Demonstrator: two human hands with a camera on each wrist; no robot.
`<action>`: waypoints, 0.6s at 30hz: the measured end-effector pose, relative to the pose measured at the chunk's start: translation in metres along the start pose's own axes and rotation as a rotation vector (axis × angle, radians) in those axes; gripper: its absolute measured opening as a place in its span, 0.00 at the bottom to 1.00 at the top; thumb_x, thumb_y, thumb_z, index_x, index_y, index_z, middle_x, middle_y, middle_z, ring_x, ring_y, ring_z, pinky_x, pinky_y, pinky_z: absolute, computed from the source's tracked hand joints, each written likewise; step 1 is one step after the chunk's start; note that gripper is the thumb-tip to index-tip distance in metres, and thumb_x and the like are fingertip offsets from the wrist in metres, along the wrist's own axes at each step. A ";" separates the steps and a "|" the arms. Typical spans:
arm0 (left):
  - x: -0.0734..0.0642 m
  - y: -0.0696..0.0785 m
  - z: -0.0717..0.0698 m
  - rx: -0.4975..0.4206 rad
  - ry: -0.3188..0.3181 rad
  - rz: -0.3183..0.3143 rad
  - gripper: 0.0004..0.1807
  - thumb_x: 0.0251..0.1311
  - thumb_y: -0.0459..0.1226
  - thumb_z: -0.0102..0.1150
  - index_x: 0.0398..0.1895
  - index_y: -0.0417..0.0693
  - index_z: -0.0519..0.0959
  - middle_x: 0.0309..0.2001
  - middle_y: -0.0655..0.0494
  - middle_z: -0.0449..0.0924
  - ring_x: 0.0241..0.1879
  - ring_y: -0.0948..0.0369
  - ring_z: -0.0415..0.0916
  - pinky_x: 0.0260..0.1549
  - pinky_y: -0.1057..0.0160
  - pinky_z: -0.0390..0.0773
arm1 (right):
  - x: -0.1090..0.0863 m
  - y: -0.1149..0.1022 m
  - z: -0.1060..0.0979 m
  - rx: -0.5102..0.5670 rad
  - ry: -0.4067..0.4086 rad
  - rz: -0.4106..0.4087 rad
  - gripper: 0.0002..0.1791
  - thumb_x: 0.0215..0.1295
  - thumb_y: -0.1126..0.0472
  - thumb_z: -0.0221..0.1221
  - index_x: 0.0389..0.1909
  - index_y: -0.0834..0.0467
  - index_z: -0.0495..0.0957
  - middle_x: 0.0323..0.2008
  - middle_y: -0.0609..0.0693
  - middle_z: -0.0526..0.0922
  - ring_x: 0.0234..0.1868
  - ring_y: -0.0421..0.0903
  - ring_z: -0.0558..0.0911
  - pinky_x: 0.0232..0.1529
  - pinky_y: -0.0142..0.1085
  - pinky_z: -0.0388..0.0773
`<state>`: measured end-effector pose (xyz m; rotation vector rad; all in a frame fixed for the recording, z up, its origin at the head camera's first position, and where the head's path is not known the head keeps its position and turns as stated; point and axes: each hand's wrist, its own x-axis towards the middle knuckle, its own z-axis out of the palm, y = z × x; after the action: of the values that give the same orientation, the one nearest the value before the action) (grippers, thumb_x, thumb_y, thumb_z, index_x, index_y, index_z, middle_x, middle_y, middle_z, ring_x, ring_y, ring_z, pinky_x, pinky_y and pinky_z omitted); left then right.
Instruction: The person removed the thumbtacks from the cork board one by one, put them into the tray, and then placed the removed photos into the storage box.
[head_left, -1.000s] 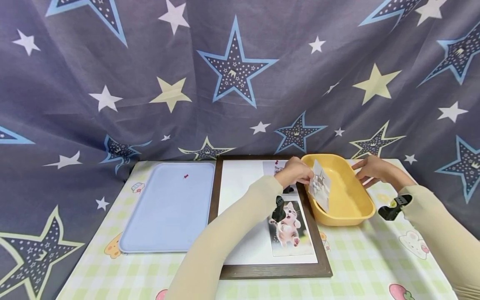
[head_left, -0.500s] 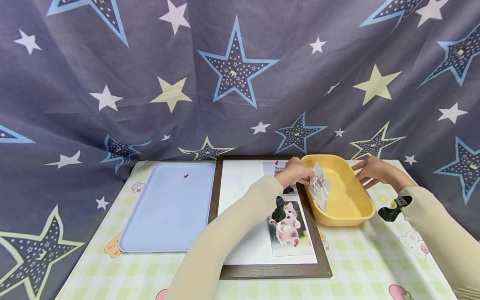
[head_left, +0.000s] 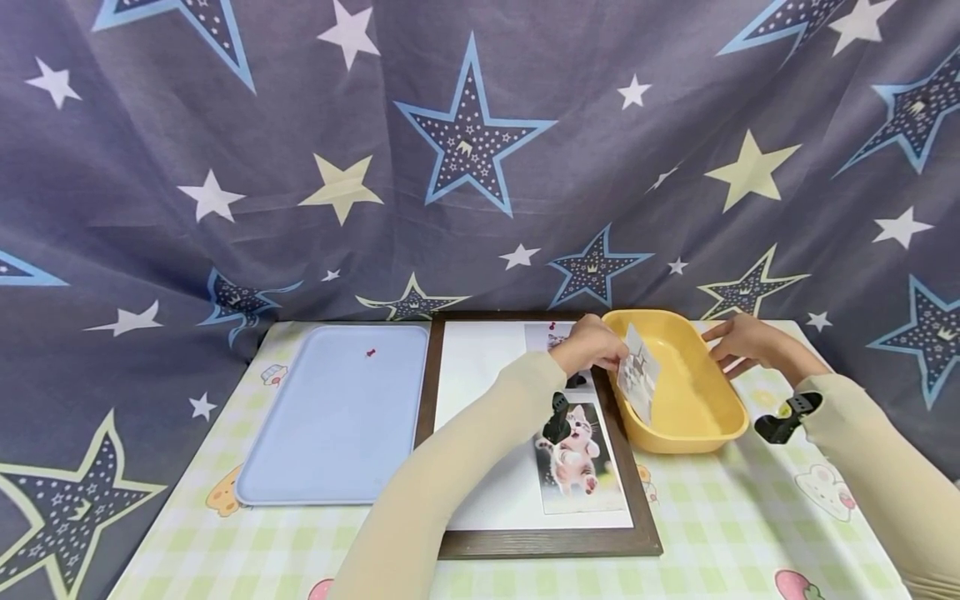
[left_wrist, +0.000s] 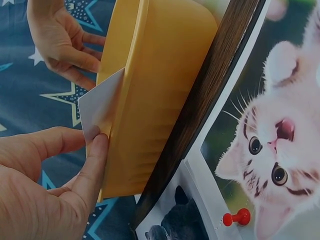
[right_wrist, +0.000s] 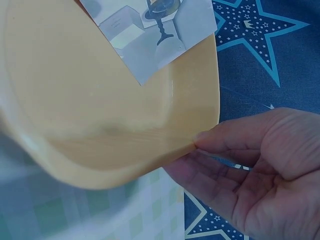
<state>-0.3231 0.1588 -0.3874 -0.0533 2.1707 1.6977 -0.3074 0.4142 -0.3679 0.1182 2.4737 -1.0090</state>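
- Your left hand (head_left: 592, 344) pinches a photo card (head_left: 639, 372) between thumb and forefinger; the left wrist view shows the fingers (left_wrist: 95, 160) clamped on the card's corner (left_wrist: 100, 107)
- The photo card stands tilted inside the yellow tub (head_left: 712, 417), leaning against the wall at the tub's 9 o'clock side; its printed face shows in the right wrist view (right_wrist: 150, 30)
- Your right hand (head_left: 742, 340) rests at the tub's rim at 2 o'clock; its fingertips (right_wrist: 210, 136) touch the rim's outer edge with the fingers nearly straight, not curled round it
- The yellow tub sits on the checked tablecloth (head_left: 750, 517), just beside the brown picture frame (head_left: 547, 542), at the frame's 3 o'clock
- Inside the frame, a white kitten photo (head_left: 577, 454) lies on the white board at 5 o'clock, and a second photo (head_left: 551, 337) lies at 1 o'clock, partly hidden by your left hand
- A red push pin (left_wrist: 236, 218) stands on the board beside the kitten photo in the left wrist view
- A pale blue tray (head_left: 337, 417) lies at the frame's 9 o'clock, touching or nearly touching its edge, with a small red pin (head_left: 371, 353) on it near 12 o'clock
- A star-printed cloth (head_left: 465, 150) hangs behind the table
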 end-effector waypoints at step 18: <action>0.006 0.005 0.008 0.213 0.119 -0.044 0.07 0.47 0.21 0.70 0.26 0.35 0.80 0.30 0.45 0.87 0.28 0.52 0.89 0.35 0.58 0.89 | 0.002 0.002 -0.001 -0.012 -0.004 0.001 0.36 0.66 0.71 0.56 0.70 0.82 0.55 0.38 0.55 0.89 0.35 0.44 0.86 0.43 0.47 0.89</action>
<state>-0.3277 0.1690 -0.3867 -0.1474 2.4073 1.4643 -0.3092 0.4159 -0.3697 0.1124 2.4754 -0.9926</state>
